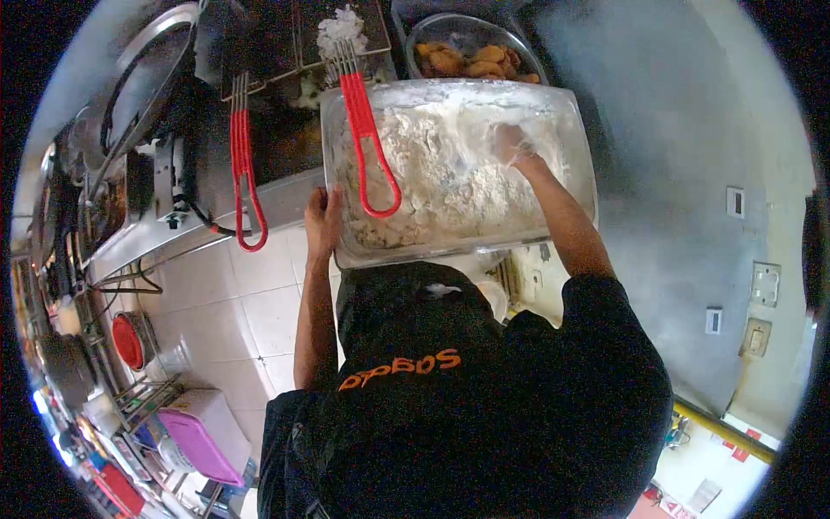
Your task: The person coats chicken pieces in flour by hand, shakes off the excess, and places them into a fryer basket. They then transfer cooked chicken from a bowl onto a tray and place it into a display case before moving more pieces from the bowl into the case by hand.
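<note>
A large clear rectangular tub (590, 186) holds lumpy white flour (424, 164). My left hand (322, 223) grips the tub's left side near its front corner. Inside the tub, toward the back right, my right hand (516, 145) is down in the flour; white powder covers it, and its fingers are hidden. A red-handled fryer basket's handle (370, 143) reaches over the tub's left part.
Behind the tub sits a clear bowl (418, 28) of golden-brown fried pieces (484, 62). Another red basket handle (242, 164) juts out at left from the fryer (277, 138). A metal wall panel (666, 216) stands at right. A purple-lidded bin (203, 441) is lower left.
</note>
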`<state>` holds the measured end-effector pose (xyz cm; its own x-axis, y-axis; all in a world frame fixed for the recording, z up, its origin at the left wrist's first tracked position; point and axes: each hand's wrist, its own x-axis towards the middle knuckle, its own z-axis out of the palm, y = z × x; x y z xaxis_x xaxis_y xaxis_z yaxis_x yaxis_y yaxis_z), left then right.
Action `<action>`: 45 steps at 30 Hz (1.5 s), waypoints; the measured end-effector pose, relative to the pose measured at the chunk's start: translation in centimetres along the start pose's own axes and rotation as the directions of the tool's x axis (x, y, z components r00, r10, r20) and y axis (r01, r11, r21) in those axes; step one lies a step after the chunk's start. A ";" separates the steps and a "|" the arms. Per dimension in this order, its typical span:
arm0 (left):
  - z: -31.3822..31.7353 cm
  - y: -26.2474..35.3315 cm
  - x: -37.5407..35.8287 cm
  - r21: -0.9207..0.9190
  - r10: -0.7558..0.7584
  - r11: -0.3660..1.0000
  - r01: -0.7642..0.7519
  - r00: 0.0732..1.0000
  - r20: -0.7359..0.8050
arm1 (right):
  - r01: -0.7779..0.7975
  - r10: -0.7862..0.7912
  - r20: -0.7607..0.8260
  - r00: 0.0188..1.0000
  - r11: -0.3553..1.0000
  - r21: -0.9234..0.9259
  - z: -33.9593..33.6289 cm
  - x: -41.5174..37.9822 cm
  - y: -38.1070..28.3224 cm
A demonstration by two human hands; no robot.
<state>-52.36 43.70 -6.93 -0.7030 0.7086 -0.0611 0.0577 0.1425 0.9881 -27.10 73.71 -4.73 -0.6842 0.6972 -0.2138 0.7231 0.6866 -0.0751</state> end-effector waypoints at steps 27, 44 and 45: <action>0.1 -1.4 0.5 -0.072 -0.020 0.997 0.020 1.000 -0.005 | 0.359 -0.401 0.138 0.906 0.899 0.251 2.4 -8.9 -13.2; 0.0 -0.4 0.3 -0.086 0.032 0.996 -0.033 0.999 -0.017 | 0.064 -0.046 -0.048 0.998 0.867 0.494 -0.2 2.8 -12.7; -0.1 -0.4 0.3 -0.050 0.022 0.998 -0.022 1.000 -0.011 | 0.046 -0.027 -0.049 0.998 0.893 0.447 0.4 3.9 -13.2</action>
<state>-52.63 43.82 -7.36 -0.7094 0.7038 -0.0381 0.0375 0.0917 0.9951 -39.31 67.27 -4.94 -0.7072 0.6879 -0.1637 0.6567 0.5532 -0.5125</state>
